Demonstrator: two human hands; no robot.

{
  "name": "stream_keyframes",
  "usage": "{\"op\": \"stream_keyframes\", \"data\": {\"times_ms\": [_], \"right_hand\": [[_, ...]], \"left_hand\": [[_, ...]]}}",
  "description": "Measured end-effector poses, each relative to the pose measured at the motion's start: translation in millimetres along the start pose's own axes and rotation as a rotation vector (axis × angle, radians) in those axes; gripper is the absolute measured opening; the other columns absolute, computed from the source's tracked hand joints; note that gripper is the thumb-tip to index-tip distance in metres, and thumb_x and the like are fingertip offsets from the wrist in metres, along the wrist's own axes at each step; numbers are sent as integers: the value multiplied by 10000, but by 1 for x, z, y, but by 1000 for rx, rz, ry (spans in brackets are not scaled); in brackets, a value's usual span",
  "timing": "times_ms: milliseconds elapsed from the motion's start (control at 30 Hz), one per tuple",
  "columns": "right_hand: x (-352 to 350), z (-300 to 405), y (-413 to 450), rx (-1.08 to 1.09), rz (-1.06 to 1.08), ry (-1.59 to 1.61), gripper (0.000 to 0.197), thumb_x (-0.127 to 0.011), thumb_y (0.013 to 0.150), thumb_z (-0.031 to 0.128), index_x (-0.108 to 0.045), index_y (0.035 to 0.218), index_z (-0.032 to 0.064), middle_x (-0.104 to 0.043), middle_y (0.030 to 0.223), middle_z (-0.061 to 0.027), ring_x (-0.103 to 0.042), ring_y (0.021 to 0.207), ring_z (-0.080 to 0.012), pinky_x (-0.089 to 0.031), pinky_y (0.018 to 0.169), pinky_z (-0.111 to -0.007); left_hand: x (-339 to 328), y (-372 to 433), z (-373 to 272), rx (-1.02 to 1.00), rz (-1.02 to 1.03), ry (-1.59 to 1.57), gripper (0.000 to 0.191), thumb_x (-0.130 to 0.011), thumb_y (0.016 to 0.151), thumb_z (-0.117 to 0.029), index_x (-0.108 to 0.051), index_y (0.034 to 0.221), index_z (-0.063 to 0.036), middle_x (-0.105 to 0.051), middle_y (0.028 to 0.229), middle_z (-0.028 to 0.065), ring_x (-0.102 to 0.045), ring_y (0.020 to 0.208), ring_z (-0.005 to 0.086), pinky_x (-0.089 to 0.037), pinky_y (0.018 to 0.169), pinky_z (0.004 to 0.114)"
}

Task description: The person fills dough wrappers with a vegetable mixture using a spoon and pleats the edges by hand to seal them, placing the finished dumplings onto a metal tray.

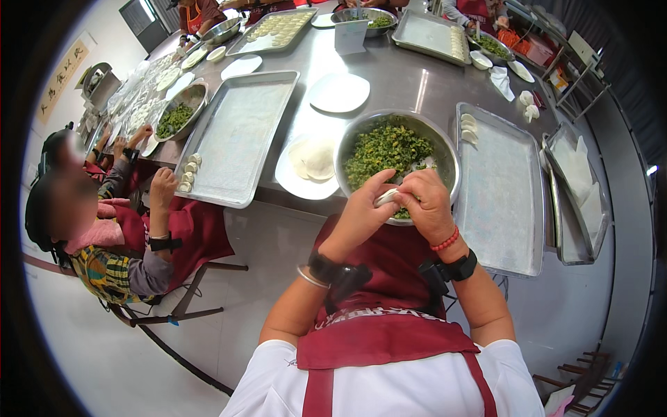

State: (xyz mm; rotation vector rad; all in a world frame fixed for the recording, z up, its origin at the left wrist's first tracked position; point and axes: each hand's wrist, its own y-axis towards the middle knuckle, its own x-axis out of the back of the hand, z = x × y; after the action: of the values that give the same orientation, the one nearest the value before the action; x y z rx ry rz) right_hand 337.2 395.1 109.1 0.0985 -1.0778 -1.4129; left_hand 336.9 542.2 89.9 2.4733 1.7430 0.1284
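Between my left hand (365,208) and my right hand (427,200) is a folded dough dumpling (386,197), pinched by the fingers of both. They hold it over the near side of a steel bowl (452,156) with chopped green and yellow filling (388,148). Left of the bowl, round dough wrappers (318,158) lie stacked on a white plate (302,192). On the right, a metal tray (500,208) carries several finished dumplings (469,129) at its far left corner. An empty-looking white plate (340,93) stands beyond the wrappers.
At the left a co-worker (151,234) sits beside another tray (234,135) with several dumplings and a bowl of filling (175,120). Stacked trays with white paper (578,177) stand at the far right. Other people work across the steel table (406,78), with more trays and bowls.
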Motion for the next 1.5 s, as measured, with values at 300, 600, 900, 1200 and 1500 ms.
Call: {"op": "stream_keyframes", "data": {"times_ms": [300, 600, 900, 1200, 1500], "right_hand": [[-2, 6, 7, -170, -23, 34, 121, -636, 635, 55, -540, 708, 58, -527, 704, -54, -484, 685, -234, -397, 606, -324], [1, 6, 6, 17, 7, -144, 127, -634, 618, 52, -538, 700, 60, -533, 724, -50, -495, 722, -245, -411, 636, -344], [1, 2, -9, 60, -30, -56, 109, -637, 625, 54, -550, 690, 59, -539, 716, -50, -492, 700, -244, -410, 615, -336], [-2, 8, -8, -20, -26, -75, 99, -631, 634, 71, -548, 688, 70, -525, 695, -37, -482, 690, -239, -403, 600, -330], [-5, 14, -6, 59, -76, -161, 125, -634, 606, 48, -543, 688, 71, -543, 734, -35, -496, 731, -232, -418, 637, -327]], "left_hand": [[-2, -1, 0, 139, -80, -326, 410, -522, 809, -53, -409, 1199, 4, -569, 966, 74, -527, 848, 86, -441, 715, 217], [-2, -2, -7, -61, 22, 161, 368, -507, 784, -18, -464, 1150, -19, -572, 966, 95, -534, 868, 118, -422, 746, 238], [-6, -6, 8, -5, 23, -62, 426, -536, 790, -40, -392, 1188, 5, -548, 1021, 86, -517, 887, 98, -440, 730, 216], [-10, -10, 22, 61, -14, -296, 353, -472, 841, -67, -420, 1184, -8, -548, 1009, 63, -513, 908, 90, -459, 740, 231], [-7, -11, 15, -70, 63, -27, 441, -416, 757, 38, -421, 1195, -14, -553, 954, 80, -522, 869, 131, -412, 767, 235]]}}
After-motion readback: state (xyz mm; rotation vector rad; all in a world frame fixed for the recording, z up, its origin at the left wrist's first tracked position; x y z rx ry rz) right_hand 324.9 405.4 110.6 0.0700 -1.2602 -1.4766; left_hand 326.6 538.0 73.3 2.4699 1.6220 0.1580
